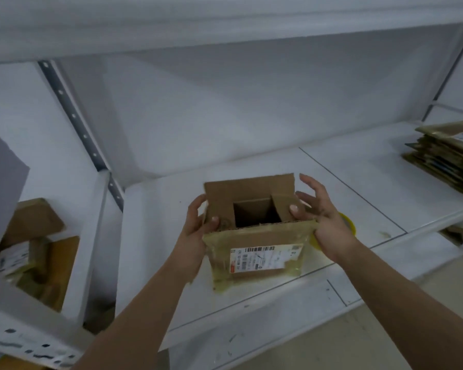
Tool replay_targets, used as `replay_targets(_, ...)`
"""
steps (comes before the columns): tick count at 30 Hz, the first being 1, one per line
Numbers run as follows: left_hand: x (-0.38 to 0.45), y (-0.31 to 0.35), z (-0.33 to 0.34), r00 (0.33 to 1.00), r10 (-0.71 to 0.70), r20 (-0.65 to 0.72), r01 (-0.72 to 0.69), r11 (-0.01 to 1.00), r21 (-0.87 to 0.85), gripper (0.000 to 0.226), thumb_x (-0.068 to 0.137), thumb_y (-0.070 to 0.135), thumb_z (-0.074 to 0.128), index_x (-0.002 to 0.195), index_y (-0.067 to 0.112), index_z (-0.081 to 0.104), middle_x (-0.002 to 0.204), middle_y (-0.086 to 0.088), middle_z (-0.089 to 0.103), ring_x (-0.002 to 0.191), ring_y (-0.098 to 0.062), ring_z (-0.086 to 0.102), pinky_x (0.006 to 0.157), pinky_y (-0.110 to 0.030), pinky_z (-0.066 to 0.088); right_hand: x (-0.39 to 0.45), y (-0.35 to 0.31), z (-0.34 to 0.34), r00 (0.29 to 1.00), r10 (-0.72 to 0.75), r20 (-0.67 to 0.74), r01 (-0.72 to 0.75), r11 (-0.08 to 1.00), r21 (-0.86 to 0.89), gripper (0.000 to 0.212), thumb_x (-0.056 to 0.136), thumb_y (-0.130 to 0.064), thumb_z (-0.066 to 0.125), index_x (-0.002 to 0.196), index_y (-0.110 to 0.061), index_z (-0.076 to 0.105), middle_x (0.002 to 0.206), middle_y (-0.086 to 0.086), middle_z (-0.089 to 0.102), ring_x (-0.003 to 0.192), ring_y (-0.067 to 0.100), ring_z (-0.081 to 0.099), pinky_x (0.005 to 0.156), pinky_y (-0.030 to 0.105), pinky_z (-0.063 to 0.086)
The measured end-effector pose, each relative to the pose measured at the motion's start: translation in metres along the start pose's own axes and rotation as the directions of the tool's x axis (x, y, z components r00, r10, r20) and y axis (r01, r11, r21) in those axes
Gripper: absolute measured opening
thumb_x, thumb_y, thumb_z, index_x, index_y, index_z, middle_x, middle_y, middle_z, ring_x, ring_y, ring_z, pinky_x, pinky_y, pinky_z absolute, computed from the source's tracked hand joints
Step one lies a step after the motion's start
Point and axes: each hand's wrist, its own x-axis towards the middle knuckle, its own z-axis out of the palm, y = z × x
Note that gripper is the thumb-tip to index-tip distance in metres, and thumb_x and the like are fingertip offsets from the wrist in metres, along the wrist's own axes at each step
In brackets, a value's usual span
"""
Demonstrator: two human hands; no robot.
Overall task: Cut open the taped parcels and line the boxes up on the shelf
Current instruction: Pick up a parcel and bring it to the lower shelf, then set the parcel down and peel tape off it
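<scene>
Parcels (32, 252) lie in the far-left shelf bay, blurred, seemingly taped cardboard. Right of them, the left hand (198, 225) grips the left wall of an open box (257, 236), thumb hooked over a folded-in flap. That box stands on the white shelf (358, 188) near its front edge, flaps open, a printed label (265, 259) on its near face. The right hand (321, 214) holds its right side, thumb pressing a flap, fingers spread. Flattened cardboard (449, 156) is stacked far right.
</scene>
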Motion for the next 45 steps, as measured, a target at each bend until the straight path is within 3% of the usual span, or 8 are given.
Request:
replay_targets(5,0.002,0.001,0.003,0.994,0.086,-0.07,-0.085,0.996,0.011,0.04,0.093,0.01,0.055,0.132,0.018,0.046,0.125,-0.023,0.059,0.089,-0.025,0.069,0.065,-0.033,0.057,-0.004,0.005,0.006,0.991,-0.064,-0.116,0.067,0.998,0.018,0.023,0.074,-0.036,0.071,0.092,-0.024,0.062,0.088,-0.003,0.07,0.08,0.016,0.065,0.064,0.025,0.053)
replay_targets(11,0.002,0.01,0.006,0.991,0.114,-0.068,-0.11,0.992,0.061,0.024,0.097,-0.006,0.045,0.11,0.013,0.052,0.108,-0.018,0.057,0.077,-0.024,0.061,0.065,-0.032,0.052,0.0,-0.003,0.019,0.984,0.062,-0.167,-0.054,0.997,0.051,0.062,0.064,-0.075,0.063,0.1,-0.025,0.057,0.105,0.006,0.065,0.101,0.026,0.064,0.092,0.045,0.051)
replay_targets(17,0.001,0.011,0.007,0.996,0.079,-0.035,-0.075,0.992,0.106,0.034,0.089,-0.014,0.042,0.096,0.01,0.065,0.101,-0.007,0.07,0.091,-0.028,0.066,0.07,-0.034,0.057,0.004,-0.01,0.011,0.981,0.168,-0.097,-0.161,0.984,0.075,0.024,0.086,-0.015,0.069,0.105,-0.024,0.056,0.106,0.019,0.062,0.073,0.025,0.064,0.065,0.034,0.052)
replay_targets(25,-0.015,0.026,-0.005,0.985,0.108,0.135,-0.154,0.905,0.396,0.073,0.078,0.083,0.042,0.132,0.035,0.055,0.138,0.002,0.055,0.132,-0.021,0.048,0.107,-0.049,0.038,0.006,-0.013,0.009,0.984,0.171,-0.056,-0.168,0.984,0.061,0.019,0.092,-0.007,0.062,0.105,-0.02,0.064,0.105,0.017,0.059,0.077,0.026,0.061,0.065,0.034,0.051)
replay_targets(29,-0.013,0.029,0.009,0.992,0.125,-0.014,-0.102,0.868,0.486,0.038,0.083,0.057,0.065,0.114,0.035,0.065,0.126,0.014,0.059,0.124,-0.011,0.053,0.099,-0.023,0.046,0.007,-0.015,0.011,0.975,0.205,-0.089,-0.203,0.979,0.028,0.021,0.096,-0.009,0.057,0.106,-0.023,0.068,0.103,0.01,0.068,0.083,0.025,0.063,0.073,0.037,0.05)
replay_targets(33,-0.01,0.03,0.019,0.987,0.147,-0.065,-0.092,0.847,0.524,0.026,0.091,0.016,0.067,0.114,0.025,0.06,0.119,0.002,0.062,0.115,-0.016,0.057,0.091,-0.031,0.053,0.004,-0.016,0.005,0.97,0.242,-0.003,-0.241,0.968,0.074,0.038,0.094,-0.052,0.049,0.107,-0.02,0.064,0.1,0.011,0.061,0.088,0.028,0.056,0.081,0.04,0.043)
replay_targets(39,-0.006,0.043,0.022,0.979,0.188,-0.077,-0.054,0.604,0.795,0.019,0.087,0.02,0.071,0.099,0.034,0.066,0.117,0.024,0.049,0.117,0.0,0.044,0.084,0.006,0.026,0.006,-0.016,-0.003,0.976,0.214,0.04,-0.21,0.973,-0.095,0.016,0.092,-0.021,0.064,0.105,-0.029,0.066,0.102,0.009,0.068,0.088,0.021,0.068,0.077,0.035,0.052)
replay_targets(45,0.005,0.058,0.041,0.984,0.177,-0.034,-0.019,0.294,0.956,0.033,0.099,0.043,0.045,0.127,0.031,0.056,0.16,0.003,0.024,0.144,-0.018,0.027,0.12,-0.043,0.014,0.008,-0.023,-0.004,0.97,0.225,0.094,-0.212,0.969,-0.128,0.02,0.094,-0.014,0.062,0.112,-0.023,0.059,0.096,0.007,0.065,0.078,0.017,0.064,0.064,0.023,0.05)
